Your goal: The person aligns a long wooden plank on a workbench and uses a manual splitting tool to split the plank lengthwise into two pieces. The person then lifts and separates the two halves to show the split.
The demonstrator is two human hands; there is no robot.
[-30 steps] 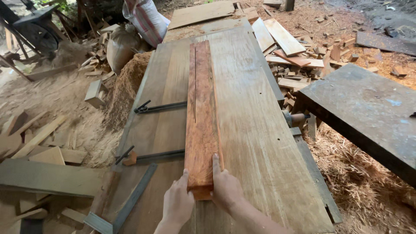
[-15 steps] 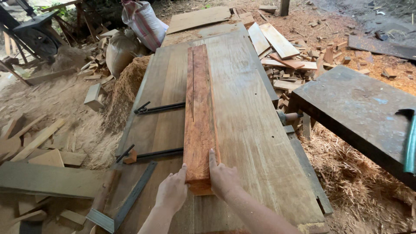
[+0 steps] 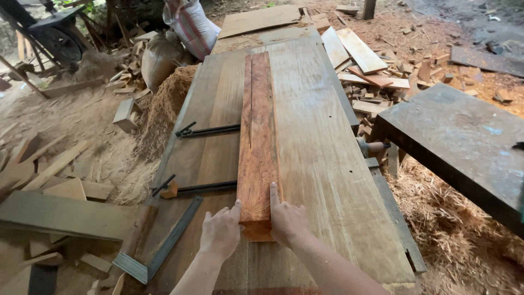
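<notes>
Reddish board (image 3: 256, 136): lies flat on the desk (image 3: 327, 164), its long axis running straight away from the person; a narrow slit runs along its far half, nearer the left edge.
Near end of board: sits between the two hands, close to the near edge of the desk.
Left hand (image 3: 221, 232): placed against the left side of the board's near end, fingers spread and pointing forward; the grip is open-palmed, pressing on wood and desk, not closed round anything.
Right hand (image 3: 286, 218): placed against the right side of the same end, index finger laid up along the board's edge; the grip is likewise flat and unclenched.
Bearing from grip: the whole board extends forward from both hands; neither hand is clearly nearer, as both flank the same end.
Clamps: two black bar clamps (image 3: 210, 131) (image 3: 199, 188) lie crosswise on the desk, left of the board, their bars reaching up to its left edge.
Steel square (image 3: 158, 251): rests at the near left corner of the desk, just left of the left hand.
Surroundings: sawdust pile (image 3: 164, 109) and offcuts left of the desk; dark metal table (image 3: 464, 142) to the right.
</notes>
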